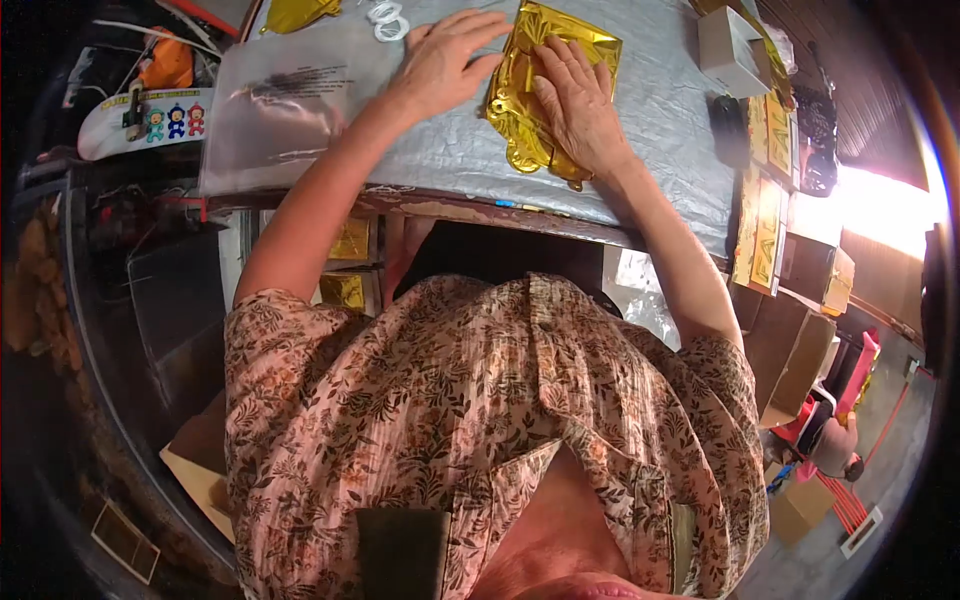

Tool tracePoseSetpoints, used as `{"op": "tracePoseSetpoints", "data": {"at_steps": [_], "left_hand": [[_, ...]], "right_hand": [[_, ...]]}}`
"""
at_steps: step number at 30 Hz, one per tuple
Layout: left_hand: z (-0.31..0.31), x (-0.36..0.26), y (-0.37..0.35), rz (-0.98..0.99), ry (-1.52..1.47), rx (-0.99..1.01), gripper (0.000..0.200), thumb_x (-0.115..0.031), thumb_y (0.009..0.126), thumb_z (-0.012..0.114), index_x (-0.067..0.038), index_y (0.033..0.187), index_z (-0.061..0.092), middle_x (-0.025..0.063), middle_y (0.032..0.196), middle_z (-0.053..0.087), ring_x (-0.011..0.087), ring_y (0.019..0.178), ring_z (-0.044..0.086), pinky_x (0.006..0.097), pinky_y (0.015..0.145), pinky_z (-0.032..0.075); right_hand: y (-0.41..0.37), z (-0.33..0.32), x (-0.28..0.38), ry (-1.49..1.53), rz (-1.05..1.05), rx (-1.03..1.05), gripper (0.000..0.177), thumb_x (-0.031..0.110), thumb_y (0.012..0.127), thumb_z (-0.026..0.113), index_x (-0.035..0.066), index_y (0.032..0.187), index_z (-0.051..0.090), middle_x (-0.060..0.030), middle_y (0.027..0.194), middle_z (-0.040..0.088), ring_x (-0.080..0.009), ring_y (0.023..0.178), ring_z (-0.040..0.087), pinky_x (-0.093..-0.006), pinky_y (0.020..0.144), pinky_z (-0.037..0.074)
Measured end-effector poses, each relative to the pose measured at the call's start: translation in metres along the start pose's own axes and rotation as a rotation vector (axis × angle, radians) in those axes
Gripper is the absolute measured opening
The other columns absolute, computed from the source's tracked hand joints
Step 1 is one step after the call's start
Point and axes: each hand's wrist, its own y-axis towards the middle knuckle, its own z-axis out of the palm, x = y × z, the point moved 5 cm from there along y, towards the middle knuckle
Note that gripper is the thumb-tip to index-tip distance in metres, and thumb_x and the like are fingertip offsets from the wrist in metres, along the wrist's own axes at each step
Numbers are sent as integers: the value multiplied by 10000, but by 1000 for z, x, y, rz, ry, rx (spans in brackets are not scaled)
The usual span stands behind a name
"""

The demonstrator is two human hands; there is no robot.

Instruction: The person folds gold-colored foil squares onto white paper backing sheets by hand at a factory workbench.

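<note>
A folded gold foil balloon (530,95) lies flat on the silver-grey table cover (660,150), its crinkled lower edge towards me. My right hand (580,110) rests palm down on it with the fingers stretched out. Just left of the foil, my left hand (450,60) is open, its fingertips right at the foil's left edge. A clear plastic bag (280,130) with printed text is spread to the left of my left forearm. White plastic rings (388,20) lie beyond the bag.
More gold foil (300,12) sits at the far left. An open white box (735,50) stands at the right, above printed yellow boxes (765,230) along the table's side. Cardboard boxes (800,350) and another person (835,445) are farther right. A white board with cartoon figures (150,125) is at left.
</note>
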Motion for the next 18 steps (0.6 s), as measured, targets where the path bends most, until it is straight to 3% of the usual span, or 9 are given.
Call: {"op": "tracePoseSetpoints", "data": {"at_steps": [2, 5, 18], "left_hand": [[5, -6, -5, -69, 203, 69, 465, -242, 1003, 635, -180, 1460, 578, 26, 1556, 525, 254, 1431, 478, 456, 1133, 341], [12, -2, -7, -86, 167, 134, 506, -249, 1015, 606, -192, 1510, 521, 19, 1604, 465, 247, 1486, 405, 480, 1159, 254], [0, -14, -20, -79, 160, 193, 761, -289, 923, 672, -193, 1609, 356, 98, 1686, 299, 310, 1558, 266, 530, 1222, 194]], "right_hand": [[1, 0, 0, 11, -10, -1, 501, 337, 1097, 437, 33, 1495, 461, -194, 1577, 427, -411, 1494, 337, -616, 1209, 224], [1, -2, -2, 39, -15, 0, 487, 323, 1095, 447, 33, 1486, 471, -191, 1570, 436, -411, 1490, 343, -615, 1209, 225], [1, -4, -3, 62, -24, 3, 457, 294, 1091, 470, 46, 1474, 494, -179, 1561, 458, -390, 1485, 362, -603, 1206, 236]]}}
